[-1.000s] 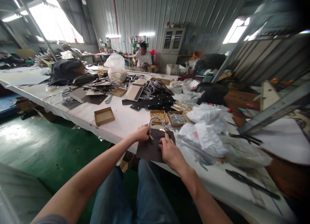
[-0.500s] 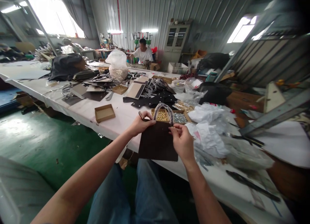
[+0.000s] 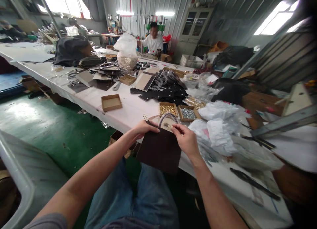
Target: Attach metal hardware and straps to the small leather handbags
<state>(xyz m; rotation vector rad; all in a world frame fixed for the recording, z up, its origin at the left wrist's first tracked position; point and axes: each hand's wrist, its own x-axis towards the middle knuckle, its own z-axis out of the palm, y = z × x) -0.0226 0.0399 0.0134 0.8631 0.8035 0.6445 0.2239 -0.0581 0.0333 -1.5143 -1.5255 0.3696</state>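
A dark brown bag panel (image 3: 158, 151) hangs in front of my lap at the table's edge. An arched handle (image 3: 170, 114) with a clear plastic wrap rises from its top. My left hand (image 3: 145, 129) grips the panel's upper left corner, thumb along the top edge. Beside those fingers a thin dark strip with a pale metal-looking end (image 3: 145, 117) sticks up. At the upper right, by the handle's base, my right hand (image 3: 186, 138) is closed in a pinch; the small thing at its fingertips is too blurred to name.
Beyond the panel stand a box of gold-coloured small parts (image 3: 167, 104) and a box of silver-coloured ones (image 3: 188, 113). A shallow cardboard box (image 3: 111, 103) lies left. Black pieces (image 3: 162, 96) are piled behind; crumpled white plastic (image 3: 220, 131) lies right. A co-worker (image 3: 154, 40) sits far back.
The camera view has shifted. The panel now sits lower and farther from the parts boxes. My right fingers have moved from the panel's right edge towards the handle; my left hand keeps its grip.
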